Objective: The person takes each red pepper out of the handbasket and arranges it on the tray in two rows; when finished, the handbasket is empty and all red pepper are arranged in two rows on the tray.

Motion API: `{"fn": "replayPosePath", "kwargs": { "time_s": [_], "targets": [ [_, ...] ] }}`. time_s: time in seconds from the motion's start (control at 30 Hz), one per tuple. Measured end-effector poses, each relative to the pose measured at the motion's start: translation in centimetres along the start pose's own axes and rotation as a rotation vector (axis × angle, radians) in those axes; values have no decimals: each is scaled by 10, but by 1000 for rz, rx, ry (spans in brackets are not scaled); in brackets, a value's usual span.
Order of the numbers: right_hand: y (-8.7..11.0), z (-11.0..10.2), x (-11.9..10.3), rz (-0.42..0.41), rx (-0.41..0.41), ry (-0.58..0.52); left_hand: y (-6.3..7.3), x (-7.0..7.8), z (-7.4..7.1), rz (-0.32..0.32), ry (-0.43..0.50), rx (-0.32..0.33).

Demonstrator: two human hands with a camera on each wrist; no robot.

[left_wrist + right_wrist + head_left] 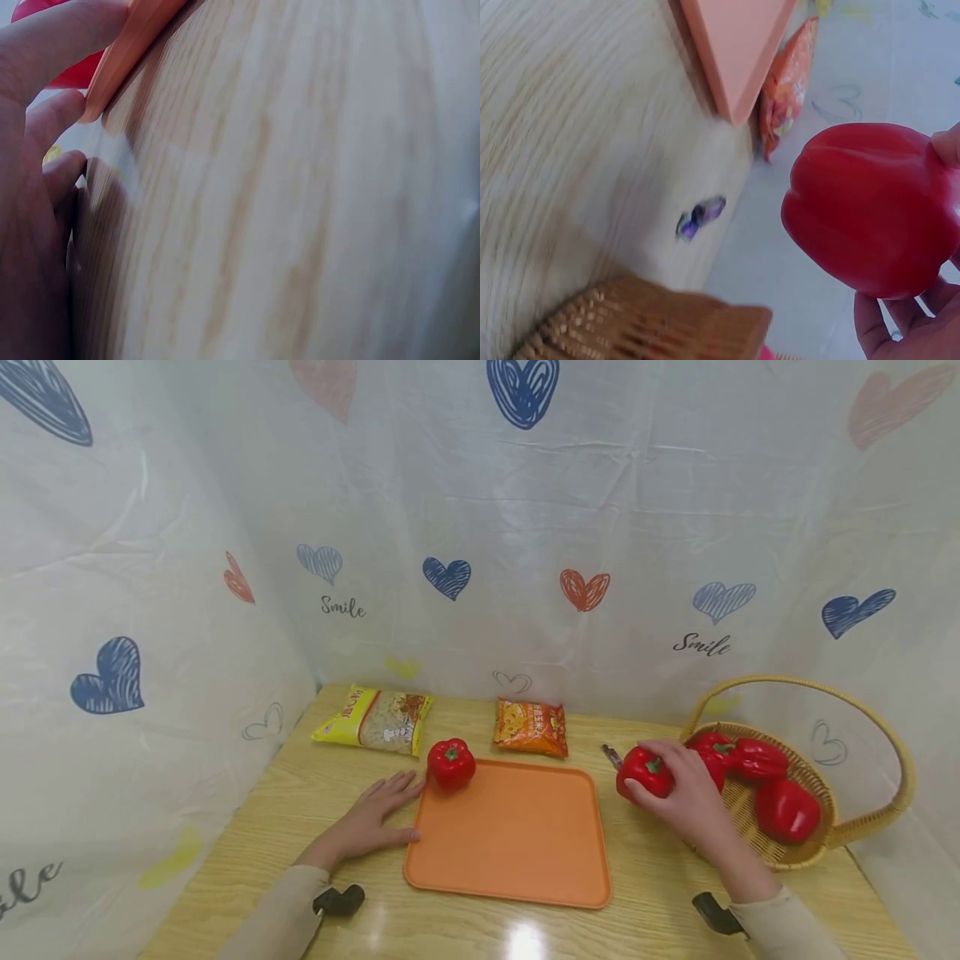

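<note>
My right hand (686, 789) grips a red bell pepper (647, 772) between thumb and fingers, just left of the wicker basket (817, 852). In the right wrist view that bell pepper (874, 210) hangs above the table. My left hand (371, 820) lies with fingers spread at the left edge of the orange tray (510, 835); the left wrist view has its fingertips right at the tray's rim (124, 56). Another red bell pepper (451, 765) sits on the tray's far left corner, stem up. Several more red peppers (787, 810) lie in the basket.
Behind the tray lie a yellow snack bag (382, 720) and an orange snack packet (530, 727). A small dark purplish object (700, 217) lies on the table between tray and basket. The basket's tall handle (903, 768) arches up. A heart-print curtain (480, 635) encloses the table.
</note>
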State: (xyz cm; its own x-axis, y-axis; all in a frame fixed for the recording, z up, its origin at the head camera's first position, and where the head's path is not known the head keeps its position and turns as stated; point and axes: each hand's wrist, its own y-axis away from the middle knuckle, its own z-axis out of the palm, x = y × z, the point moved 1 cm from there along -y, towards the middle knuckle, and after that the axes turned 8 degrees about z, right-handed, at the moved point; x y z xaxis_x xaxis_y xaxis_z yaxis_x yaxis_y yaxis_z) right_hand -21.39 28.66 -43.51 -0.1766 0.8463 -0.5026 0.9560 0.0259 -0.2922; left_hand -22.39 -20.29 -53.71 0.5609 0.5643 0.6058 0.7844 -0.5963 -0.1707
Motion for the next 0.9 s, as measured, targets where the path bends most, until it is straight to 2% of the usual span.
{"fn": "replayPosePath", "kwargs": {
  "time_s": [0.23, 0.57, 0.9],
  "targets": [
    [-4, 19, -10, -60, -7, -19, -1, 1, -1, 10, -5, -1],
    [-4, 39, -21, -100, -20, -50, -1, 2, -1, -3, 9, -12],
    [-8, 57, -34, -83, -67, -53, -1, 1, -1, 1, 2, -6]
  ]
}}
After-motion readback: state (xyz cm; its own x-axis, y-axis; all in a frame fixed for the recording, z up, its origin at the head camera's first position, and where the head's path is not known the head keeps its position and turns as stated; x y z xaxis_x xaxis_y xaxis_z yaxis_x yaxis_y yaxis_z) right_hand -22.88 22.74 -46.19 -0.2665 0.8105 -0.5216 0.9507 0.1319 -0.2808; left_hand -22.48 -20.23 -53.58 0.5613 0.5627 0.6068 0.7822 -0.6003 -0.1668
